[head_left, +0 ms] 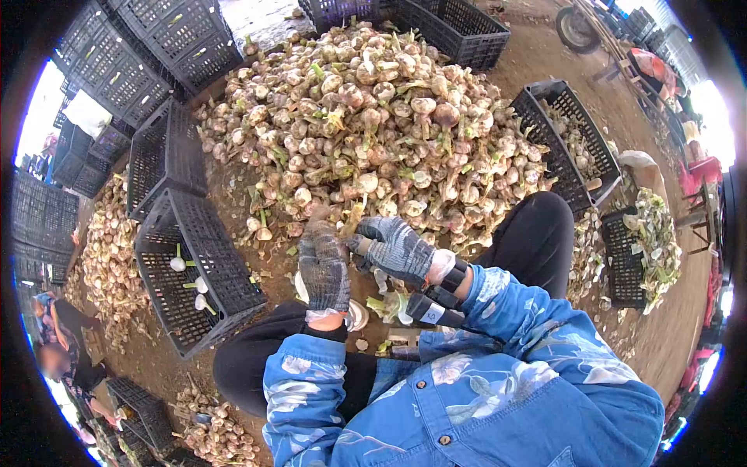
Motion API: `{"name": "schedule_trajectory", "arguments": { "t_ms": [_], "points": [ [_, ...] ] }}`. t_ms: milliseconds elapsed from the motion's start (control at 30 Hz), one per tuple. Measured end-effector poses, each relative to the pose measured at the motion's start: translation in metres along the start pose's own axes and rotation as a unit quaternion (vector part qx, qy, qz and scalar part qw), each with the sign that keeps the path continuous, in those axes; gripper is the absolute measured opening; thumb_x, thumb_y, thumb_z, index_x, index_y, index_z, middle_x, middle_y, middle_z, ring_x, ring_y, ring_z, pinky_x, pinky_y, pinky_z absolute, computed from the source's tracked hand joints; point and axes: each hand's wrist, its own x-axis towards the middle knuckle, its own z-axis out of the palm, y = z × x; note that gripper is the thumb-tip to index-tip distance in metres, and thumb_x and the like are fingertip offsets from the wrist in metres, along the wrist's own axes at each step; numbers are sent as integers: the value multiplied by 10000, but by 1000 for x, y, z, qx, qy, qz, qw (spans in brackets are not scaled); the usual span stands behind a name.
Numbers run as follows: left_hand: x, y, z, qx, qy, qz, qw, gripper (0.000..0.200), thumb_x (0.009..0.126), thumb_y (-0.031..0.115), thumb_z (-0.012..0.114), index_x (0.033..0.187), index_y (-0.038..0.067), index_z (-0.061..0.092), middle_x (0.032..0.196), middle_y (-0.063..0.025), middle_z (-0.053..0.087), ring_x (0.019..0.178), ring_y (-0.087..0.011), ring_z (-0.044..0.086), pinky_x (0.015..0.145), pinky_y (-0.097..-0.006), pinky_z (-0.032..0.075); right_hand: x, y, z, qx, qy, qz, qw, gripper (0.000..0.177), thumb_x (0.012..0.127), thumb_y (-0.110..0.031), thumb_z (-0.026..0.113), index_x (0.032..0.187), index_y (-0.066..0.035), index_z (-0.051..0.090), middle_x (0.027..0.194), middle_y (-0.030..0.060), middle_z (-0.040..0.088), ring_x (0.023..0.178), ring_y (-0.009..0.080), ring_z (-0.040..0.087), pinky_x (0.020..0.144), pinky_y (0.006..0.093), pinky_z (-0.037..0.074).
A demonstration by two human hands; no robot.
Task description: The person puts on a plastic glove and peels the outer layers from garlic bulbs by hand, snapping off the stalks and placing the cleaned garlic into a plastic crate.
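Observation:
Both my hands wear grey knitted gloves and meet low in front of a large heap of garlic. Between them a garlic bulb's dry brown stalk sticks up. My left hand is closed at the stalk's left side, its back toward me; the bulb itself is hidden. My right hand has its fingers curled in beside the stalk, and what lies inside them is hidden. Below the hands, peeled skins and green leaf scraps lie between my legs.
A tilted black crate at my left holds several trimmed white bulbs. Another crate with garlic stands at the right, near a crate of leafy waste. Stacked crates rise at the back left. A person works at the far left.

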Motion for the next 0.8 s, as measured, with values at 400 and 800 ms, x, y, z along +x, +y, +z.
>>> {"name": "schedule_trajectory", "arguments": {
  "t_ms": [400,800],
  "points": [
    [18,-54,-4,175,-80,-189,963,266,853,230,492,1036,41,536,965,-100,596,802,-217,594,683,-311,488,-10,-5,-9,-164,-14,-43,985,194,778,-118,554,923,10,571,741,184,590,681,305,598,574,360,462],
    [0,12,1,-317,-129,-265,902,485,847,496,499,1114,92,476,839,-47,559,661,-150,559,577,-275,494,-7,-3,-12,-96,128,-33,987,199,773,-153,505,823,31,561,654,178,549,610,271,564,556,368,439]
  ]
}}
